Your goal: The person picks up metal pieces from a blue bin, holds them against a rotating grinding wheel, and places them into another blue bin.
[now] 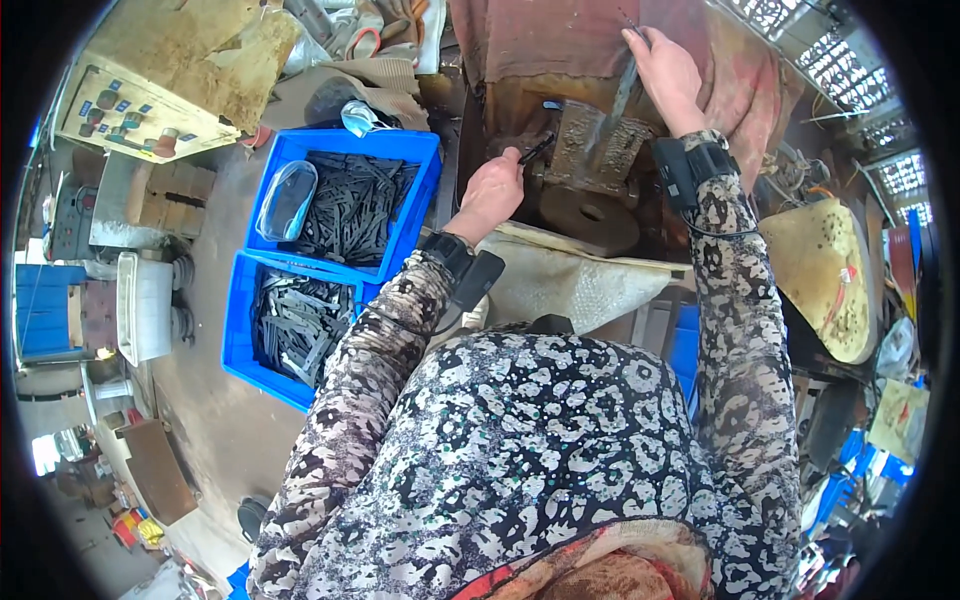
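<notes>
Along the lower edge of the view lies a red and tan scarf (pixel 610 570) over a black-and-white patterned top (pixel 520 430), from which two matching sleeves reach forward. Just left of the left sleeve (pixel 350 345) stands the nearer blue bin (pixel 265 383), filled with loose dark strips (pixel 300 325). Beyond its far edge, the second blue bin (pixel 420 160) holds more such strips, with a clear oval tub (pixel 287 200) at its left wall and a pale blue mask (pixel 360 117) at its far rim. Ahead of the body, a whitish sheet (pixel 590 285) hangs at the near edge of a brown-stained trough (pixel 472 125). Over the trough's left side, the left hand (pixel 490 190) has thumb and fingers closed on a short dark piece (pixel 540 148), which points toward a rough metal block (pixel 590 145). A brown disc (pixel 590 222) with a central hole sits just nearer than that block. Farther off, above the trough's far right corner, the right hand (pixel 668 75) is pinched on a slim dark strip (pixel 640 35), its outer end too fine to make out. A reddish cloth (pixel 540 40) hangs behind; a knobbed control box (pixel 140 120) stands far left.
</notes>
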`<state>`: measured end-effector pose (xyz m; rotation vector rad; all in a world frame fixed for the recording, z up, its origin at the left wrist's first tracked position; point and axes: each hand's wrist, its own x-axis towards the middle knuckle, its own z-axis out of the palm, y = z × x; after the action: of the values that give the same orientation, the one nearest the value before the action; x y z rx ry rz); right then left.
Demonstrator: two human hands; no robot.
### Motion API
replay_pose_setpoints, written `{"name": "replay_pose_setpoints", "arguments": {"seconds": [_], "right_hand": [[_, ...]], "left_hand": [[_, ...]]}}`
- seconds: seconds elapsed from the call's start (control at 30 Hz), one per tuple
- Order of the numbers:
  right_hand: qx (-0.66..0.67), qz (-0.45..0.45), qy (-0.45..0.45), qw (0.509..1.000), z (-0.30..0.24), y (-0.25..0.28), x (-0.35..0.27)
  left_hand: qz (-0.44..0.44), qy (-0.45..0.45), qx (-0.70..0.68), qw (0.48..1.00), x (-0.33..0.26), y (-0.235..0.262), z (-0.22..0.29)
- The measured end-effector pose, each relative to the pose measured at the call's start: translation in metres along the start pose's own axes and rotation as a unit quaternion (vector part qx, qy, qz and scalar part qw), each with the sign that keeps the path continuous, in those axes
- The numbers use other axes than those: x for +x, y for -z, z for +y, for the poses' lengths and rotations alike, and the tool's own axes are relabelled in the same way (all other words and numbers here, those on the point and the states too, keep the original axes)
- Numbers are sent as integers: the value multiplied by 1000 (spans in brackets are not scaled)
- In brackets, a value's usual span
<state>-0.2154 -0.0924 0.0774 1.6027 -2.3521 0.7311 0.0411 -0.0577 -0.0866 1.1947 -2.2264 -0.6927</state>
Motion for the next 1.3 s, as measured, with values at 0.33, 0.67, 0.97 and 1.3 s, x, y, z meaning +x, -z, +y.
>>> {"name": "replay_pose_setpoints", "arguments": {"seconds": [0.33, 0.67, 0.97, 1.3], "right_hand": [[-90, -21, 47, 995, 11, -6, 0], [-80, 33, 58, 995, 14, -6, -2], [-66, 39, 54, 996, 11, -4, -4], [-54, 38, 62, 996, 14, -8, -2]], "left_hand": [[-37, -15, 7, 999, -4, 4, 14], [-53, -27, 10, 998, -11, 13, 27], [-36, -51, 4, 998, -13, 9, 21], [-48, -44, 15, 998, -12, 11, 23]]}}
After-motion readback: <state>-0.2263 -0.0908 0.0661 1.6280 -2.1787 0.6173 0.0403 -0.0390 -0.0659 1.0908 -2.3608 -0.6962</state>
